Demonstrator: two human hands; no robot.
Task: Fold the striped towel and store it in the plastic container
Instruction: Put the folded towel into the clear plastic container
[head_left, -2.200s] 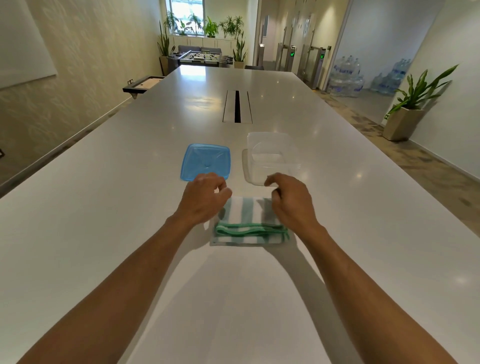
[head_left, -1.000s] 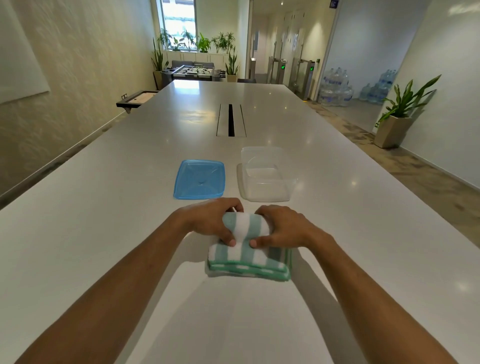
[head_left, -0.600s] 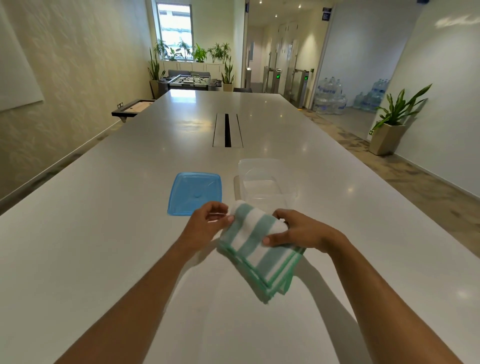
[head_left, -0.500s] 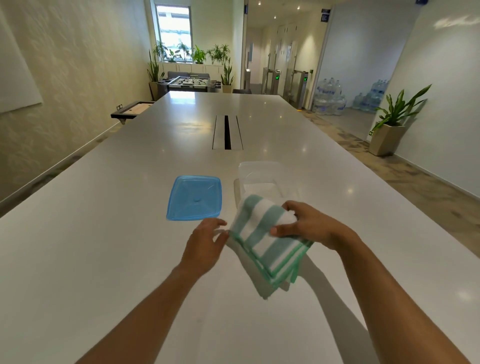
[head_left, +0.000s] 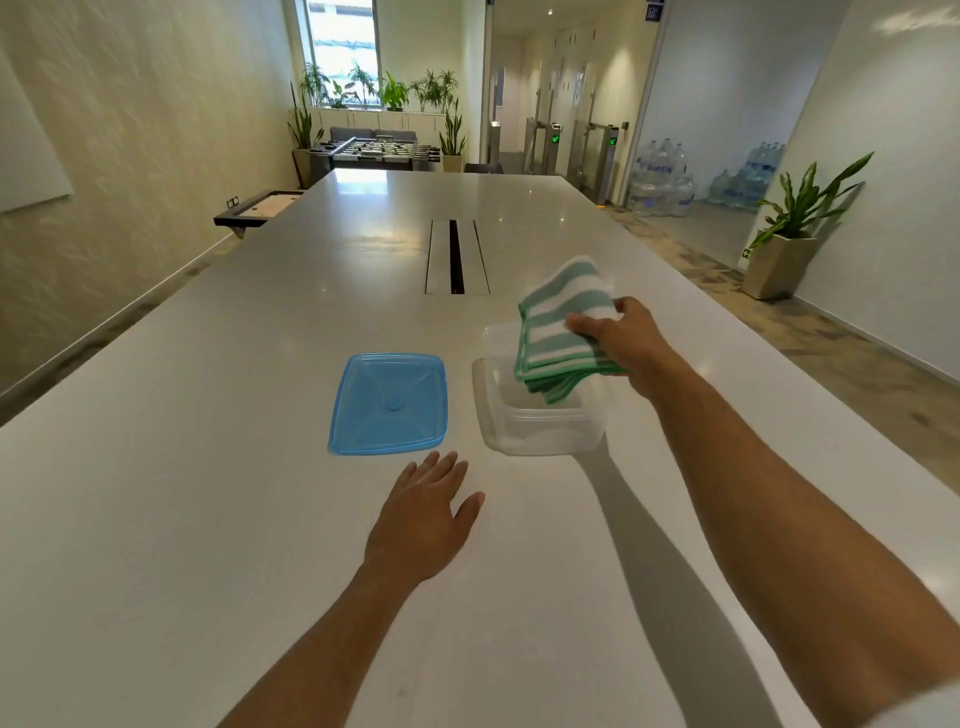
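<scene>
Folded striped towel (head_left: 558, 325) over plastic container (head_left: 540, 431)

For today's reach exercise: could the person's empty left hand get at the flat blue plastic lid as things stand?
Probably yes: the left hand lies open just short of the blue plastic lid, nothing between them.

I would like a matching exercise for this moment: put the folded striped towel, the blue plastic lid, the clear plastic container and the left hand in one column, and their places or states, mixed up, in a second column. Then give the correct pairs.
Column 1
1. folded green-and-white striped towel
2. flat blue plastic lid
3. clear plastic container
4. left hand

Column 2
A. open, holding nothing, near the lid
B. uncovered on the table, directly below the towel
C. lying flat on the white table, left of the container
D. held up by the right hand

Pairs: 1-D, 2-C, 3-B, 4-A
</scene>
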